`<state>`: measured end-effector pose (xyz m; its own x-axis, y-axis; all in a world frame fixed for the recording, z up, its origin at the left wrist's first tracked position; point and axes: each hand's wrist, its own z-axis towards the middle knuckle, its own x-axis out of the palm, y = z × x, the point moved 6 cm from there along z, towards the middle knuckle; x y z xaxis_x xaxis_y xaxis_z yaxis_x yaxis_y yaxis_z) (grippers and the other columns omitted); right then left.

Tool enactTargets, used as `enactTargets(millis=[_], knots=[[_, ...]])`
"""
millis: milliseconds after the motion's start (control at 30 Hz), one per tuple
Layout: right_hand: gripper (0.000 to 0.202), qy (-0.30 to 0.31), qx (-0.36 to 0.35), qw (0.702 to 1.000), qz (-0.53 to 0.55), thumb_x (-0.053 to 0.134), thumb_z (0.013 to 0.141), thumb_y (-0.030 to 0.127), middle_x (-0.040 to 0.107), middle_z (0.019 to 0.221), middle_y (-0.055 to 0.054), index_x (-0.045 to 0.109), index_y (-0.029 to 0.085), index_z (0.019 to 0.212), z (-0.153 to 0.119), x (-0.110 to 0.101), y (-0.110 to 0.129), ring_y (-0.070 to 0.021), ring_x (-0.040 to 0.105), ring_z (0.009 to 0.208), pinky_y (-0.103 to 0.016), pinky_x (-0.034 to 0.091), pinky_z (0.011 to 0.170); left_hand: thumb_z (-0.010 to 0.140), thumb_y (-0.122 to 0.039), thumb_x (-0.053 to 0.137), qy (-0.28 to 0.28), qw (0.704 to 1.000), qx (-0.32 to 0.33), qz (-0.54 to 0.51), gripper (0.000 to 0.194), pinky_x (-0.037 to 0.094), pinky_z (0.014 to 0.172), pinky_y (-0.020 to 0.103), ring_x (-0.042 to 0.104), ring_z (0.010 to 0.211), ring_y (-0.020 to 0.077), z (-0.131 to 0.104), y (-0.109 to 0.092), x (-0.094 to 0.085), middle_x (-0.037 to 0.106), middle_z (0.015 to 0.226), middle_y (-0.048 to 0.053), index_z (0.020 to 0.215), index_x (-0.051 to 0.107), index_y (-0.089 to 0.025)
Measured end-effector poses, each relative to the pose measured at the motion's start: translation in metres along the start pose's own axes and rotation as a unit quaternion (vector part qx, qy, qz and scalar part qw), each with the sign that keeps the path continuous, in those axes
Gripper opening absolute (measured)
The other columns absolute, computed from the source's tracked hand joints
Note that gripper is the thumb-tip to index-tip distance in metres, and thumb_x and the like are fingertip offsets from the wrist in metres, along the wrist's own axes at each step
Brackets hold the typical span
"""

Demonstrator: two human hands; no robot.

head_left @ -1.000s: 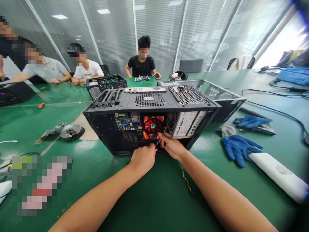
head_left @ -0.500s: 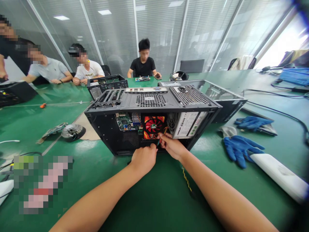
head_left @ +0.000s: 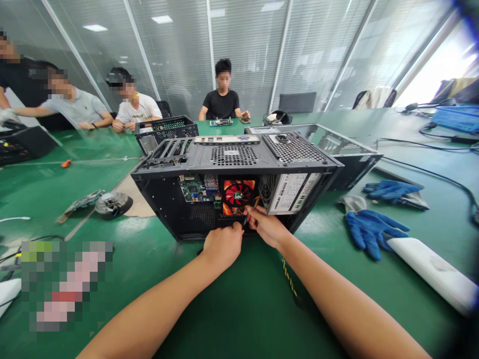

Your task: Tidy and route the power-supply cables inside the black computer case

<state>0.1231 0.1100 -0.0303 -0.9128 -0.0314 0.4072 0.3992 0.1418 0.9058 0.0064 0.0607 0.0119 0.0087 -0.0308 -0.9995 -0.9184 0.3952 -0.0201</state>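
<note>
A black computer case (head_left: pixel 159 199) stands before me with its side open. Inside, a red cooling fan (head_left: pixel 238 193) sits beside a green motherboard (head_left: pixel 193 188), and a labelled power supply (head_left: pixel 294 193) fills the right end. My right hand (head_left: pixel 268 227) is closed on thin coloured wires (head_left: pixel 246 218) just below the fan. Right against it, my left hand (head_left: pixel 224 245) is closed at the case's lower edge, its fingertips meeting the wires' lower end; what it grips is hidden. A yellow-and-black cable (head_left: pixel 289 276) hangs out below my right wrist.
Blue gloves (head_left: pixel 370 229) and a white oblong object (head_left: pixel 430 269) lie at the right. Another case (head_left: pixel 355 167) stands behind. At the left are a round metal part (head_left: pixel 112 204) and a circuit board (head_left: pixel 81 204). Several people sit or stand across the green table (head_left: pixel 149 279).
My hands and the case look the same. At the far left, a co-worker's arm has stretched out toward another case, and the person standing there has shifted.
</note>
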Motion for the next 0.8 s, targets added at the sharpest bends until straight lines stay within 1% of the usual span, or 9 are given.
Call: enactTargets(millis=[133,233,467,633,800], knots=[[0.029,0.001,0.005,1.000,-0.002,0.073,0.063,0.042,0.052,0.065,0.003,0.056,0.019,0.065,-0.0019,0.0018,0.0028,-0.0064,0.032,0.050,-0.025,0.024,0.047,0.094,-0.033,0.023,0.003,1.000,-0.001,-0.003,0.033,0.050,0.064,0.040,0.066,0.074,0.0261,-0.0008,-0.0004,0.0008,0.065,0.078,0.011,0.101,0.049,-0.016],[0.029,-0.002,0.008,1.000,-0.003,0.073,0.063,0.042,0.052,0.064,0.003,0.056,0.019,0.065,-0.0021,0.0010,0.0025,-0.0066,0.033,0.050,-0.025,0.025,0.047,0.094,-0.033,0.022,-0.003,1.000,0.004,-0.003,0.032,0.050,0.062,0.040,0.066,0.073,0.0267,-0.0006,-0.0006,0.0006,0.065,0.078,0.011,0.101,0.049,-0.016],[0.028,0.005,0.008,1.000,0.003,0.072,0.065,0.041,0.050,0.063,0.004,0.054,0.019,0.065,-0.0006,0.0003,-0.0006,-0.0066,0.033,0.051,-0.025,0.025,0.048,0.094,-0.034,0.023,-0.003,1.000,0.006,0.003,0.032,0.050,0.060,0.040,0.066,0.072,0.0279,0.0011,0.0013,-0.0001,0.065,0.077,0.011,0.100,0.050,-0.017],[0.029,0.008,0.006,1.000,-0.001,0.072,0.064,0.042,0.052,0.066,0.003,0.055,0.020,0.067,-0.0006,0.0006,0.0007,-0.0068,0.033,0.050,-0.025,0.025,0.047,0.094,-0.034,0.022,0.008,1.000,0.004,-0.001,0.034,0.050,0.061,0.039,0.066,0.073,0.0275,0.0005,0.0005,-0.0011,0.065,0.078,0.012,0.101,0.050,-0.016],[0.030,0.006,0.003,1.000,-0.003,0.072,0.063,0.043,0.053,0.067,0.003,0.053,0.019,0.066,-0.0009,0.0010,0.0021,-0.0069,0.033,0.051,-0.025,0.025,0.047,0.094,-0.034,0.022,0.004,1.000,0.005,0.000,0.034,0.050,0.062,0.039,0.066,0.073,0.0271,0.0008,0.0004,0.0002,0.065,0.078,0.011,0.101,0.050,-0.016]])
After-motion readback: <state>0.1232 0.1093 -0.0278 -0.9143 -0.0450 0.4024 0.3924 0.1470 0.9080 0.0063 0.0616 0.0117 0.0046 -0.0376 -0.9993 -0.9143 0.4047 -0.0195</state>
